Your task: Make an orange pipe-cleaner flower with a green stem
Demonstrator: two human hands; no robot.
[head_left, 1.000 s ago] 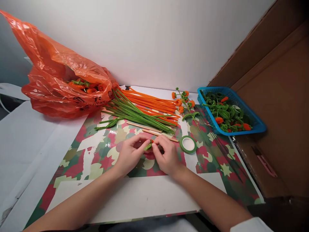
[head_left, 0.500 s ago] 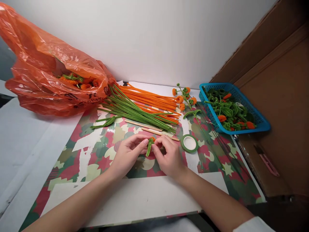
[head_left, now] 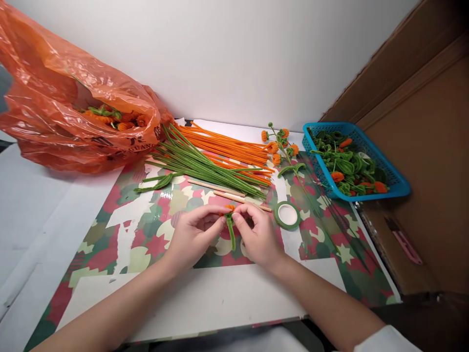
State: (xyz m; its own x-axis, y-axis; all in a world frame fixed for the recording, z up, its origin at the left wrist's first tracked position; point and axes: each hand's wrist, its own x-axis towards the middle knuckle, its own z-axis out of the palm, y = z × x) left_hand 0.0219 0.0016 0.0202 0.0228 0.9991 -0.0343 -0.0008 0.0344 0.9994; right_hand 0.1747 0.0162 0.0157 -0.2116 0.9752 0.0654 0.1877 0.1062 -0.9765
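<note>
Between my two hands is a small pipe-cleaner flower, orange at the top with a green fuzzy stem hanging down. My left hand pinches it from the left with thumb and forefinger. From the right, the fingertips of my right hand pinch the same flower near the join of orange and green. Just beyond my hands lie two thin wooden sticks, a bundle of green pipe cleaners and a bundle of orange pipe cleaners. A roll of green tape lies right of my right hand.
An orange plastic bag holding orange and green pieces stands at the left. At the right is a blue basket of green and orange pieces. A finished-looking flower stem lies near it. A pink cutter knife rests on cardboard.
The green stem of the flower has swung from slanting left to hanging down slightly right, and more of it shows. The orange part sits a little higher between my fingertips. The view shifted slightly.
</note>
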